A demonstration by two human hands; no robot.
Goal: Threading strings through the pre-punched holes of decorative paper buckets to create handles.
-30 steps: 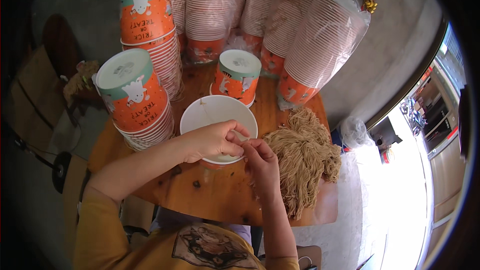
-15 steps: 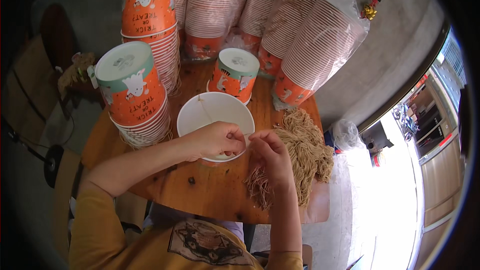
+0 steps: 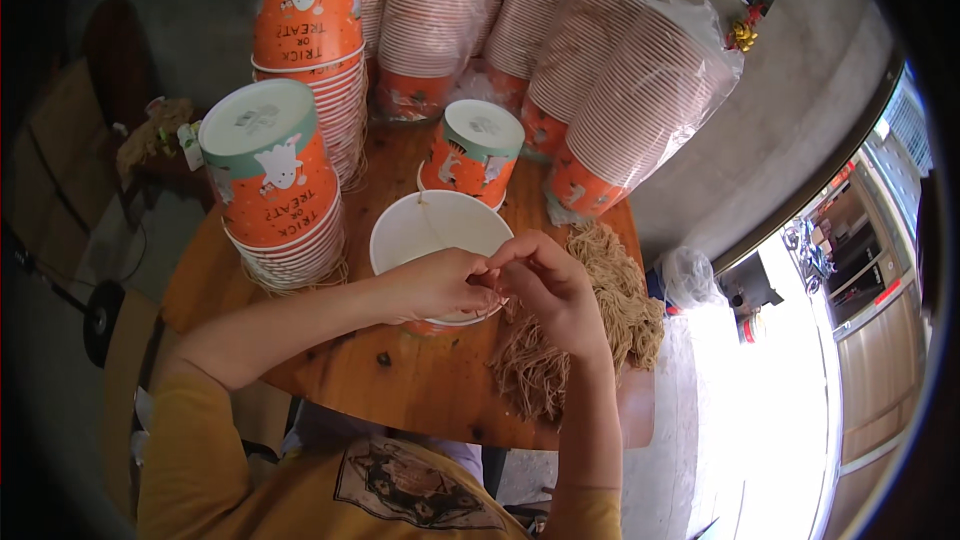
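- Brown wood makes the table, and many things stand around on it.
- At the left there is a stack of upturned buckets, orange with a green band, and behind it a taller stack of the same kind.
- At the back, tall nested stacks in clear plastic lean in a row near the wall.
- One upturned bucket stands just behind the work; to the right lies a loose bundle of tan cord, partly covered by the right forearm.
- The open bucket is in front of the person, around the middle of the table. It is white and smooth inside, with a little orange outside below the near rim.
- A thin cord hangs from its far rim along the inner wall.
- The mouth of this bucket points upward, and its long axis is about vertical; the cord runs down toward the hands.
- The left hand and the right hand meet over the near right rim, fingers bent and narrow. I cannot tell what is between the fingertips.
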